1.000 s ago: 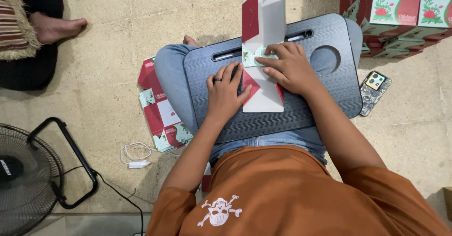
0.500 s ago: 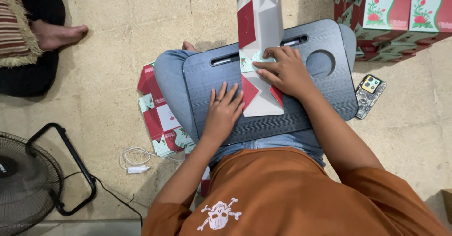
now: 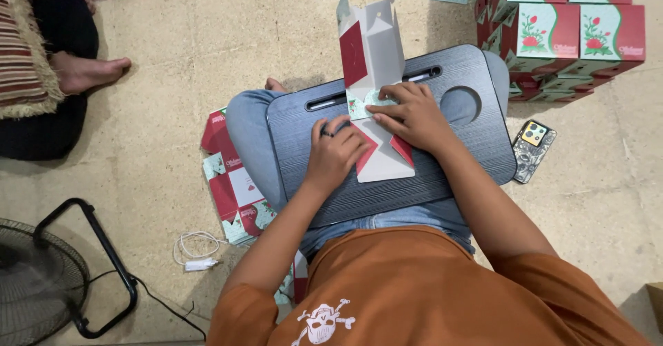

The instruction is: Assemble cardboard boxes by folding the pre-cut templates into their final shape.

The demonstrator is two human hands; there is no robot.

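A flat cardboard box blank [image 3: 376, 63], white inside with red and green printed flaps, lies across a dark grey lap tray [image 3: 469, 139] on my knees. Its far half stands folded upright. My left hand [image 3: 336, 154] has its fingers curled, pressing down on the near left flap. My right hand [image 3: 411, 114] lies flat over the fold in the middle of the blank, fingers pointing left. Both hands touch the cardboard.
Several assembled red and green boxes [image 3: 566, 32] are stacked at the far right. A phone [image 3: 533, 150] lies on the floor right of the tray. Flat blanks [image 3: 231, 187], a white cable [image 3: 197, 253] and a floor fan [image 3: 34, 277] are at left. Another person's foot [image 3: 90, 70] rests at far left.
My left hand has slid along the near flap and its fingers have curled in from flat. The blank's far half now stands more upright. My right hand stays on the fold.
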